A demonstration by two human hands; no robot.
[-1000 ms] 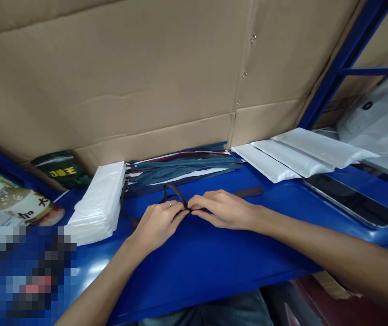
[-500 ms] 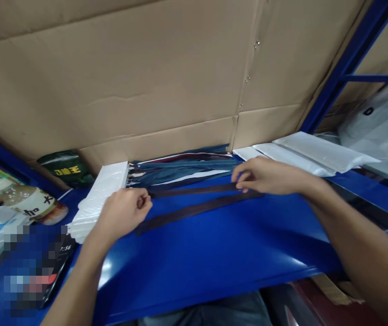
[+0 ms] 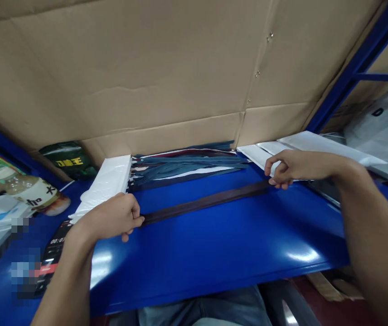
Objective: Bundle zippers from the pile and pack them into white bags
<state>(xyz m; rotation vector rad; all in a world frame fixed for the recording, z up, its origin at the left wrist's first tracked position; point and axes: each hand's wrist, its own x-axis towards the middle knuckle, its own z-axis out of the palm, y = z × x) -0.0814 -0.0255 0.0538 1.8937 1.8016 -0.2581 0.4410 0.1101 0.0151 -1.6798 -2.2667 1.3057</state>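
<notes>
A dark brown zipper (image 3: 204, 201) is stretched nearly straight across the blue tabletop (image 3: 194, 253), rising slightly toward the right. My left hand (image 3: 115, 217) pinches its left end between thumb and finger. At the opposite end, my right hand (image 3: 292, 168) has thumb and fingertips closed on the tape, with the wrist raised. Just behind it lies a pile of zippers (image 3: 187, 165) in teal, dark red, white and dark tones, laid side by side. Small bits show at the pile's left ends, too small to make out.
White padded packets lie left (image 3: 107, 181) and right (image 3: 319, 147) of the pile. A cardboard wall (image 3: 180, 81) stands behind. At the left are a phone (image 3: 53, 253), a bottle (image 3: 41, 197) and a dark green bag (image 3: 70, 160). A dark flat object (image 3: 326, 192) lies under my right forearm.
Two dark brown strips lay in front of the pile; one shows there now. My hands have moved apart, the left lower, the right further right, and now hold the nearer strip's ends.
</notes>
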